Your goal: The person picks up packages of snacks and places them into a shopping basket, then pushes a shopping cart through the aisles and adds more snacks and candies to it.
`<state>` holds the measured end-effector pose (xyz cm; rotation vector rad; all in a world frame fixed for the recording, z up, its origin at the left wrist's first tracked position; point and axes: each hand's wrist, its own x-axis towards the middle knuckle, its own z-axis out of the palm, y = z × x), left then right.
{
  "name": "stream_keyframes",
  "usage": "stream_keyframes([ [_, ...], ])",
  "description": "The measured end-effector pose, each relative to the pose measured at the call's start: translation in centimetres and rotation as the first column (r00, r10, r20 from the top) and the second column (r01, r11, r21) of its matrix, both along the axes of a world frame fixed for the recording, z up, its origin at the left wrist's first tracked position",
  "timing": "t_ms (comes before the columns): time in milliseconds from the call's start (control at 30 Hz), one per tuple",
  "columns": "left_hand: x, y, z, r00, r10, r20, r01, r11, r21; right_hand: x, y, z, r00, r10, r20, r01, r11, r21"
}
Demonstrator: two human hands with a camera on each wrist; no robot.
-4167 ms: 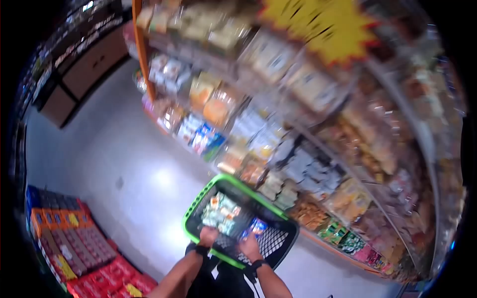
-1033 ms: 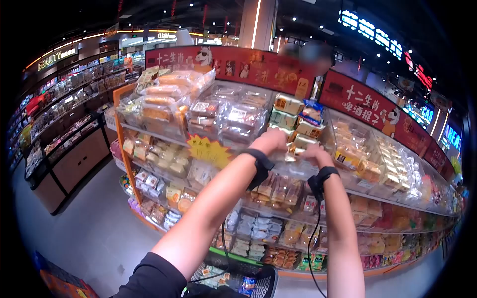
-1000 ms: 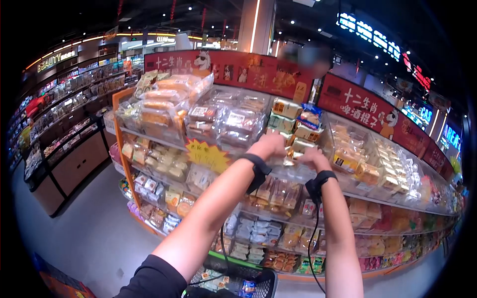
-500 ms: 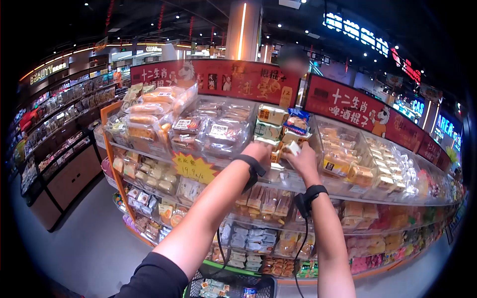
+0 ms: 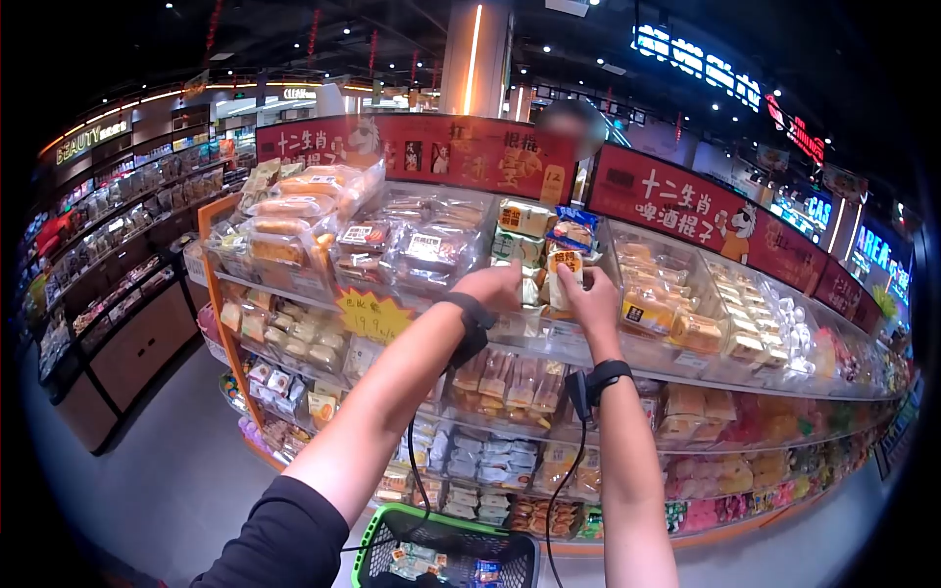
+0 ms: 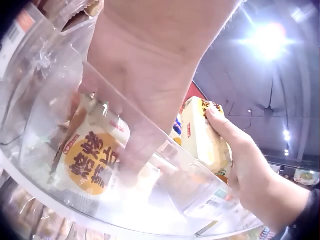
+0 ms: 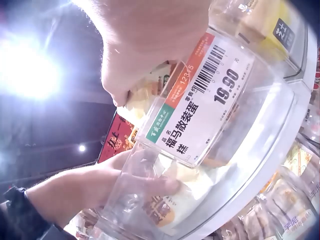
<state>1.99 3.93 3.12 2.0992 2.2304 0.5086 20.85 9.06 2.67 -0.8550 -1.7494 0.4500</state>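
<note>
In the head view my right hand [image 5: 594,299] pinches a wrapped cake [image 5: 567,278] between thumb and fingers, held up at the front of the clear bin with its orange label facing me. The left wrist view shows the same wrapped cake [image 6: 200,134] upright, the thumb on its top. My left hand [image 5: 493,287] reaches down inside the bin. In the right wrist view its thumb lies on another white wrapped cake [image 7: 177,197]; its other fingers are hidden, so I cannot tell whether it grips. More wrapped cakes [image 5: 524,218] stand stacked behind, beside a blue packet [image 5: 573,230].
The bin's clear front wall [image 6: 165,145] carries a price tag [image 7: 200,95]. Bins of packaged bread [image 5: 412,245] stand left, small cakes [image 5: 676,314] right. A green-rimmed basket [image 5: 368,544] with several packets sits on the floor below. Cables hang from both wrists.
Both hands have gone from the basket to the upper bin. The right hand has taken a wrapped cake, lifted it and turned its label towards me. The left hand stays in the bin.
</note>
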Motion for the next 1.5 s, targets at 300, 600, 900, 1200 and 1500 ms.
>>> stream_keyframes([
  [300, 0.3, -0.8, 0.2, 0.999, 0.029, -0.038, -0.031, 0.998, -0.057, -0.7, 2.1, -1.1, 0.989, -0.032, 0.143, 0.037, 0.999, -0.036],
  [600, -0.5, 0.9, 0.1, 1.000, -0.004, 0.000, 0.004, 0.998, -0.065, -0.9, 2.5, -0.7, 0.992, -0.053, 0.113, 0.054, 0.998, -0.008],
  [900, 1.8, -2.3, 3.4, 0.992, -0.026, 0.119, -0.009, 0.959, 0.284, -0.9, 3.1, -0.4, 0.998, -0.061, -0.004, 0.061, 0.998, -0.001],
  [1200, 1.4, -6.2, 2.4, 0.731, -0.341, 0.592, -0.065, 0.828, 0.558, -0.2, -0.8, -0.1, 0.935, 0.109, -0.337, 0.013, 0.940, 0.340],
  [1500, 2.0, -18.4, -3.9, 0.287, -0.323, 0.902, -0.102, 0.926, 0.364, 0.7, -13.0, -4.4, 0.741, 0.393, -0.544, -0.606, 0.741, -0.291],
])
